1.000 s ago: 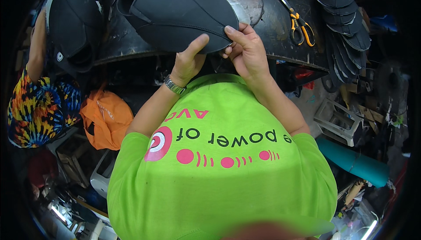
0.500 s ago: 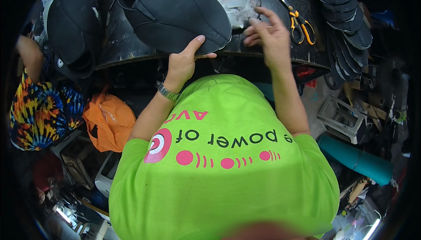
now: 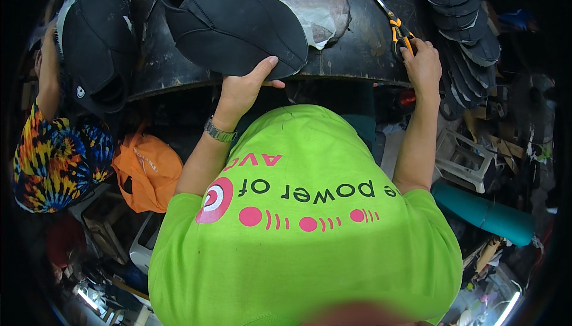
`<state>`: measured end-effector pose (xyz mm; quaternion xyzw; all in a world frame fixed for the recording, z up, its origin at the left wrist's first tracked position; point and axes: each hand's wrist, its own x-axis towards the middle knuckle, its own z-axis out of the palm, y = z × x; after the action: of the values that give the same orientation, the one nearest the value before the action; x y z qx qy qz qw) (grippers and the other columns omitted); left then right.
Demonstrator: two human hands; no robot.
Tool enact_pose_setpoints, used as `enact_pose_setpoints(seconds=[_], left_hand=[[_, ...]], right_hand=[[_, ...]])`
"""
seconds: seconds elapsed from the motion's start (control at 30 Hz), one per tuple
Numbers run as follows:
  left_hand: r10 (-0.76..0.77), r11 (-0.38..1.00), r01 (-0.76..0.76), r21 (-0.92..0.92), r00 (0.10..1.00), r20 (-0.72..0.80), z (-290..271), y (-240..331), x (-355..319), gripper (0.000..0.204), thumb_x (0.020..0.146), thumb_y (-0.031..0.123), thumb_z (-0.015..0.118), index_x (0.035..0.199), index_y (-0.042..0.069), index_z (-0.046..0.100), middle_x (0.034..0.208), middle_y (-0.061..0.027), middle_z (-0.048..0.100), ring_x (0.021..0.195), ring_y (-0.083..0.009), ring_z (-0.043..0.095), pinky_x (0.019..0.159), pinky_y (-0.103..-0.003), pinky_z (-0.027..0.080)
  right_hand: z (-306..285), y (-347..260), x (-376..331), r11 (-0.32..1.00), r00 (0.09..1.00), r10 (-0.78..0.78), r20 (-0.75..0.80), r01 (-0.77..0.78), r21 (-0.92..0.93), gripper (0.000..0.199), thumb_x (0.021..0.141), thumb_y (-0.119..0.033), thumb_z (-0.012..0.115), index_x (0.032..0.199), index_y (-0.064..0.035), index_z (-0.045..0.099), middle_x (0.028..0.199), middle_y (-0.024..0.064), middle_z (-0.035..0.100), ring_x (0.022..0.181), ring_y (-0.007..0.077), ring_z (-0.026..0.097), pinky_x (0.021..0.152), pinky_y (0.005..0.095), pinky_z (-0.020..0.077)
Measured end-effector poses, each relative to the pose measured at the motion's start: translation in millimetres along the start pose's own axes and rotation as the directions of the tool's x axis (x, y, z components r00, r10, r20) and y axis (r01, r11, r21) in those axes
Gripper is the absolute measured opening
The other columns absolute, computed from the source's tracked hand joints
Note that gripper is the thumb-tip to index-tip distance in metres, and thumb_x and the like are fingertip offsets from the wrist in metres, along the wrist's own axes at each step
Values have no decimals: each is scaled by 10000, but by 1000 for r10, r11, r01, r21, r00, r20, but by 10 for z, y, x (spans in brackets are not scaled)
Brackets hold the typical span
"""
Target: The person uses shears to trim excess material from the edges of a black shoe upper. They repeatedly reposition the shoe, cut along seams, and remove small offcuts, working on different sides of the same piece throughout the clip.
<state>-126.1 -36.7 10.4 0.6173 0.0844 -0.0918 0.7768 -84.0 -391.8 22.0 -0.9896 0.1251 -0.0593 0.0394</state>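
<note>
At the near edge of the black table (image 3: 357,61), left of centre, the left hand (image 3: 241,91) grips a black shoe upper (image 3: 238,28), thumb on top. Farther right, the right hand (image 3: 424,69) reaches orange-handled scissors (image 3: 395,23); whether it grips, I cannot tell.

Passable left of the scissors (image 3: 395,25) over bare tabletop (image 3: 369,37); blocked to their right by overlapping black pieces (image 3: 460,22).

rim black, curved | shirt (image 3: 304,260) bright | under table (image 3: 369,46) dim | light tube (image 3: 507,309) glaring | bottom centre blurred
</note>
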Motion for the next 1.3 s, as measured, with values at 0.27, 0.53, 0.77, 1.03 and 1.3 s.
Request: enact_pose_setpoints(seconds=[0.27, 0.53, 0.77, 1.03, 1.3], left_hand=[[-22, 935, 11, -355, 999, -26, -137, -32, 116, 249, 925, -3, 648, 1167, -61, 653, 984, -110, 705, 735, -194, 677, 590, -282, 529], [612, 625, -576, 527, 781, 127, -236, -54, 231, 317, 913, -103, 607, 1199, 17, 672, 994, -48, 675, 737, -129, 591, 558, -249, 476], [398, 851, -436, -292, 899, -181, -195, 211, 353, 219, 946, -9, 626, 1156, 8, 687, 1034, -26, 654, 740, -104, 571, 524, -257, 434], [323, 866, -377, -329, 923, -206, -150, 190, 246, 90, 947, 12, 633, 1007, 28, 697, 982, -26, 640, 709, -122, 564, 490, -271, 421], [386, 867, -406, -288, 914, -128, -88, -82, 217, 94, 939, 1, 636, 1010, 41, 683, 970, -28, 636, 688, -127, 571, 480, -282, 427]], right_hand=[[-152, 82, 161, 665, 945, -43, 325, -215, 715, 257, 814, -153, 681, 1023, -9, 645, 825, 66, 686, 661, 177, 669, 589, 284, 500], [-197, -646, -473, 2, 671, -613, 417, -526, 851, 516, 727, -184, 743, 1183, -6, 580, 834, 54, 623, 682, 119, 606, 626, 239, 502], [-54, -1024, -677, 291, 497, -696, 518, -465, 836, 503, 765, -434, 808, 1014, -70, 565, 806, -21, 536, 731, 82, 525, 672, 246, 439], [-34, -1200, -705, 232, 525, -684, 507, -502, 833, 496, 822, -386, 772, 1115, -45, 561, 845, -4, 546, 696, 66, 531, 645, 221, 463], [21, -1313, -661, -77, 522, -777, 352, -634, 770, 594, 862, -455, 719, 1209, -15, 522, 870, 63, 603, 684, 112, 585, 633, 222, 486]])
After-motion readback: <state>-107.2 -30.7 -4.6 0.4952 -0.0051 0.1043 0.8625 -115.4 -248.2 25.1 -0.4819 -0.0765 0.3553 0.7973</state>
